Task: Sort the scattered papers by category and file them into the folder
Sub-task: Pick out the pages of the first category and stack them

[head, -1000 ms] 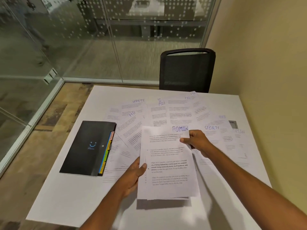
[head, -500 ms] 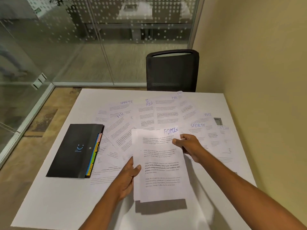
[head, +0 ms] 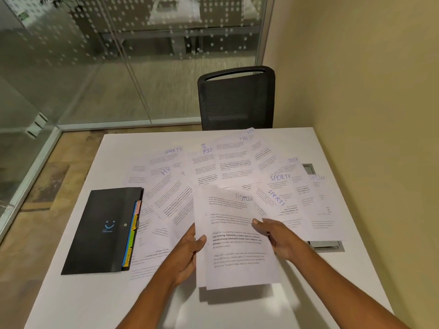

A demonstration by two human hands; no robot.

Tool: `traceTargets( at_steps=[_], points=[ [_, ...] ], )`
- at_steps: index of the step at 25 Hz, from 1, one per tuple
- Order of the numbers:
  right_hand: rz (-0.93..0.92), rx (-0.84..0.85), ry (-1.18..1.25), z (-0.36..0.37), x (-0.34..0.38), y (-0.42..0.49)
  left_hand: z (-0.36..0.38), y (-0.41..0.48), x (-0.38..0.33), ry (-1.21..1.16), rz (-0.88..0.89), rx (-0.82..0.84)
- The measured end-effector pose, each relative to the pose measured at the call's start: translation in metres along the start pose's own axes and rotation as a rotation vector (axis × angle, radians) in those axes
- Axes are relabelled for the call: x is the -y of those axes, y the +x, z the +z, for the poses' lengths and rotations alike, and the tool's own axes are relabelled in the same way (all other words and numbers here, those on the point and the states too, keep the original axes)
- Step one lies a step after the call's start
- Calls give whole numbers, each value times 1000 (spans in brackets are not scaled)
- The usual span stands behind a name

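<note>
Right hand [head: 276, 236] hides sheet's [head: 237, 245] edge; "ADMIN" heading cut off

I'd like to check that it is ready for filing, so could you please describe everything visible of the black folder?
The black folder lies flat and closed on the white table, left of the scattered papers, whose nearest sheets reach its right edge. Its matte cover, plastic by the look, bears a blue smiley logo and a small round clasp. Coloured index tabs line the right edge; the nearest one reads SPORTS.
</note>
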State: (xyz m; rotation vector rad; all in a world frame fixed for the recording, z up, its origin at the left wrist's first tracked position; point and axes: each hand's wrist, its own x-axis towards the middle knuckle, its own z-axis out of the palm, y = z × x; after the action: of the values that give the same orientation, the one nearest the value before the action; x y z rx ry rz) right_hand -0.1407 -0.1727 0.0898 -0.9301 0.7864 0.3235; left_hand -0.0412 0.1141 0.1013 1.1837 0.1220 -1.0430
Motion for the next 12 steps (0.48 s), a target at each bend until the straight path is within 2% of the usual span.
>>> traceTargets(
  at_steps=[3,6,10,12],
  points=[
    [-141,-78,-18,12,2,4,-2,3,-10,-4,-55,0],
    [-220,-66,-82,26,3,7,-3,11,-14,39,-68,8],
    [-259,-116,-80,32,0,12,-6,24,-10,148,-44,25],
    [-255,-82,-56,27,-7,18,-4,25,-7,210,-37,-5]
  ],
)
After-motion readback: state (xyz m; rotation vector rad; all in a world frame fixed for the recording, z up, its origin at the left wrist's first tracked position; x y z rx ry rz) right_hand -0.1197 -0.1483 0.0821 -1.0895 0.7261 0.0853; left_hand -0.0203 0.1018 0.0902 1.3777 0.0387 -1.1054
